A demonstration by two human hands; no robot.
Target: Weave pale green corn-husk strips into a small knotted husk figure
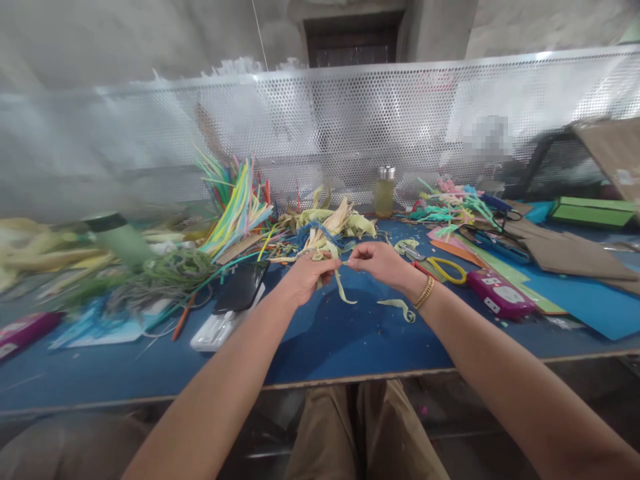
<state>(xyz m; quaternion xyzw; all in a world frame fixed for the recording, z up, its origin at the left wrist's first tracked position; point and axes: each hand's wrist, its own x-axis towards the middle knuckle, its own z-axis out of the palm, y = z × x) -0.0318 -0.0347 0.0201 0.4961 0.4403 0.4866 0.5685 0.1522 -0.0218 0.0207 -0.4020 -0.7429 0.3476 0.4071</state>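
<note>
Over the blue table (330, 340), my left hand (311, 275) and my right hand (375, 261) face each other, fingertips pinched and almost touching. Between them runs a pale green strip of corn husk (344, 288), whose loose end curls down below my left fingers. Both hands pinch this strip. Just behind them lies a heap of dried husks (340, 217) with blue yarn (315, 235) across it. A separate curled husk scrap (399, 308) rests on the table near my right wrist, which wears a gold bracelet.
Scissors with yellow handles (447, 269) and a magenta box (500, 293) lie to the right, near coloured paper (580, 293). Pipe cleaners (240, 203), green yarn (175, 270), a black phone (241, 287) and a green tumbler (120, 240) are at left. A bottle (385, 192) stands behind.
</note>
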